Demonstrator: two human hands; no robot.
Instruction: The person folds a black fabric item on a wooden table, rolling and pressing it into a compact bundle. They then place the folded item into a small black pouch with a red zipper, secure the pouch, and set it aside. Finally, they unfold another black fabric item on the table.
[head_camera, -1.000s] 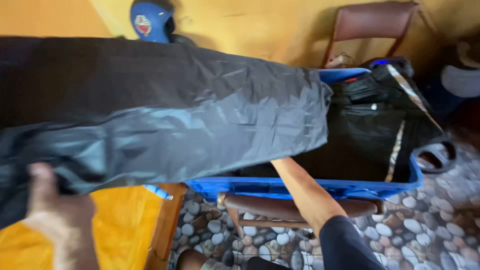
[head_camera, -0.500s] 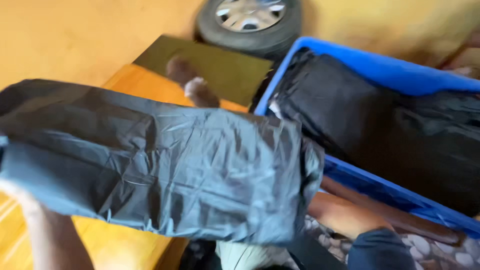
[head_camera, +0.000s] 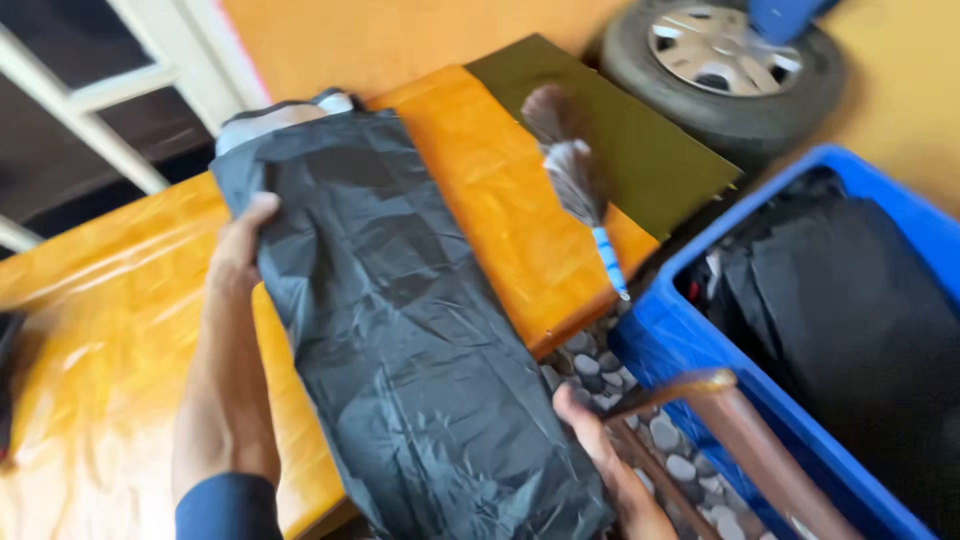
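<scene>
Head view: dark folded fabric held over the bench

Head view shows our left hand (head_camera: 240, 250) gripping the far edge of the dark folded fabric (head_camera: 400, 340), our right hand (head_camera: 600, 450) closed on its near end. It lies across the orange bench (head_camera: 500, 190), beside the blue crate (head_camera: 680, 340). We judge both grips should stay firm and level so the folds hold.

1. We take this for a home storeroom or garage corner, not a shop or office.
2. Beyond our hands, a spare car wheel (head_camera: 728, 62) leans on an ochre wall (head_camera: 400, 40).
3. Right of them stands a blue plastic crate (head_camera: 700, 350) of dark cloth, over a pebble-pattern floor (head_camera: 665, 440).
4. A feather duster (head_camera: 580, 180) lies on the orange-covered table (head_camera: 490, 200).
</scene>
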